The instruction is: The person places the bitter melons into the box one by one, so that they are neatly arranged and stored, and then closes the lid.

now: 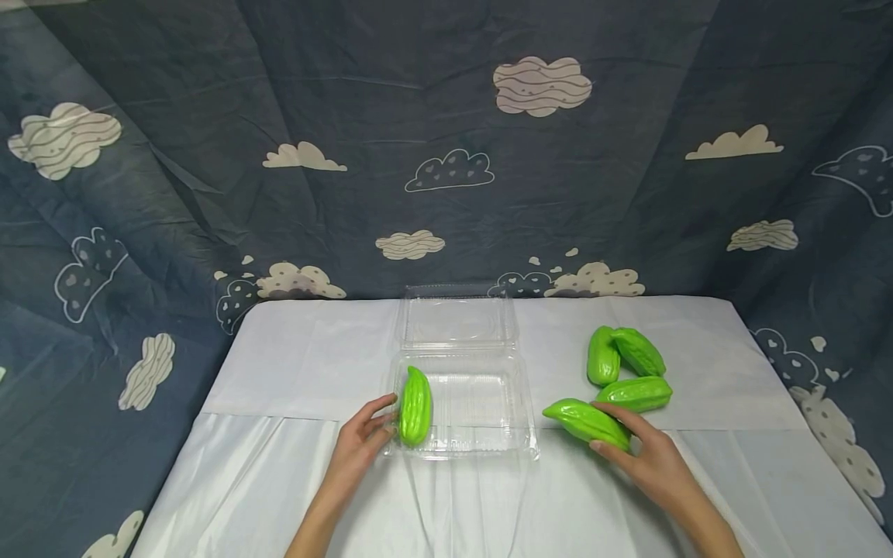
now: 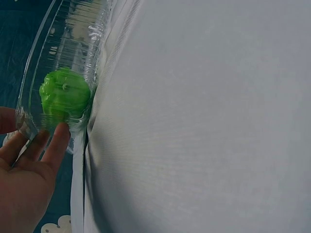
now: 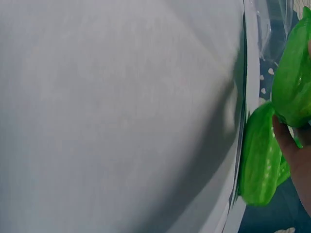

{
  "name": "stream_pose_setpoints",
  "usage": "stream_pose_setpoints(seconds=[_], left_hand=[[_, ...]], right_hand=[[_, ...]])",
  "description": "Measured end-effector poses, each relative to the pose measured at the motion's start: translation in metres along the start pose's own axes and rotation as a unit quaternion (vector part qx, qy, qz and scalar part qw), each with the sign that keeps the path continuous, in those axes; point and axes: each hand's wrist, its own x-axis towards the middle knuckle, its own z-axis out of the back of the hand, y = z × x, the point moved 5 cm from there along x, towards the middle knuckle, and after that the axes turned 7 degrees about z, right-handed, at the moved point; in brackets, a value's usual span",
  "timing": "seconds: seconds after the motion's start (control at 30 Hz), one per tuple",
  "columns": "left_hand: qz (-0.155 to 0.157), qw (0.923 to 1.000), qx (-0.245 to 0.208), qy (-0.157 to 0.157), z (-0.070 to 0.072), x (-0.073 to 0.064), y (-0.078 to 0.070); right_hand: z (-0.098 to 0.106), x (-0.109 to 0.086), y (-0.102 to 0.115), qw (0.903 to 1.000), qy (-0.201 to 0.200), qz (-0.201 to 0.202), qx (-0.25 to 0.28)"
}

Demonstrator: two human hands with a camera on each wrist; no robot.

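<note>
An open clear plastic clamshell box [image 1: 481,399] lies on the white cloth, its lid [image 1: 456,322] folded back. Along the box's left side lies one bright green, ridged bitter gourd [image 1: 415,407]. My left hand [image 1: 359,443] holds the box by its left edge; in the left wrist view the thumb and fingers meet at the rim, close to the gourd [image 2: 64,93]. To the right of the box, my right hand [image 1: 645,451] grips another bitter gourd [image 1: 584,421] between thumb and fingers, its pointed end toward the box. The right wrist view shows this gourd [image 3: 294,73] partly cut off.
Three more green gourds lie together beyond the right hand: an upright one [image 1: 603,356], a slanted one [image 1: 639,353] and a sideways one [image 1: 636,394]. A dark curtain with clouds [image 1: 446,93] hangs behind the white-covered table [image 1: 279,364].
</note>
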Motion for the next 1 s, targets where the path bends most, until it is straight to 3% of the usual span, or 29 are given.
stream_pose_setpoints(seconds=[0.27, 0.47, 1.0], left_hand=[[0.002, 1.0000, 0.000, 0.000, 0.000, -0.001, 0.000], [-0.002, 1.0000, 0.000, 0.000, 0.000, -0.001, 0.000], [-0.001, 1.0000, 0.001, 0.001, -0.001, -0.002, -0.002]], right_hand=[[-0.005, 0.006, 0.013, 0.9993, -0.023, 0.028, 0.008], [-0.009, 0.012, 0.024, 0.9994, -0.025, 0.009, 0.021], [-0.024, 0.032, 0.050, 0.9939, -0.018, 0.054, 0.094]])
